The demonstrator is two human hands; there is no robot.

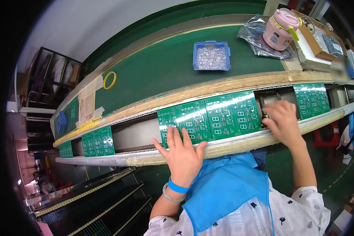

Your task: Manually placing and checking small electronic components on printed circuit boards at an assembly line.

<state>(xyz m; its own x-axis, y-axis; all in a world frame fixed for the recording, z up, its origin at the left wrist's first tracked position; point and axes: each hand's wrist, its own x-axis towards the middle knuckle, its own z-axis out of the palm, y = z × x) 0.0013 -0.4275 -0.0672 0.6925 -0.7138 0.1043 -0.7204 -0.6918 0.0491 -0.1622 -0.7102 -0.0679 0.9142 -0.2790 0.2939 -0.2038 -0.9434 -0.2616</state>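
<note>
Green circuit boards (212, 118), two panels side by side with rows of white digit outlines, lie across the conveyor track (137, 137) right in front of the person. The left hand (181, 151) rests flat with fingers spread on the near edge of the left panel, gripping nothing; a blue wristband and a clear bangle sit on that wrist. The right hand (282, 118) is curled at the right edge of the right panel, fingertips pinched on a small dark part; what exactly it pinches I cannot tell. More green boards ride the same track: one further right (312, 99), and two off to the left (98, 141). Beyond the track, on the green counter (153, 70), a blue plastic tray (211, 56) is filled with small clear components. A yellow tape ring (109, 80) lies flat further left. At the right end of the counter a pink lidded container with a yellow-green clasp (281, 28) stands on crumpled clear plastic bags (255, 37), next to a cardboard box (314, 37).
</note>
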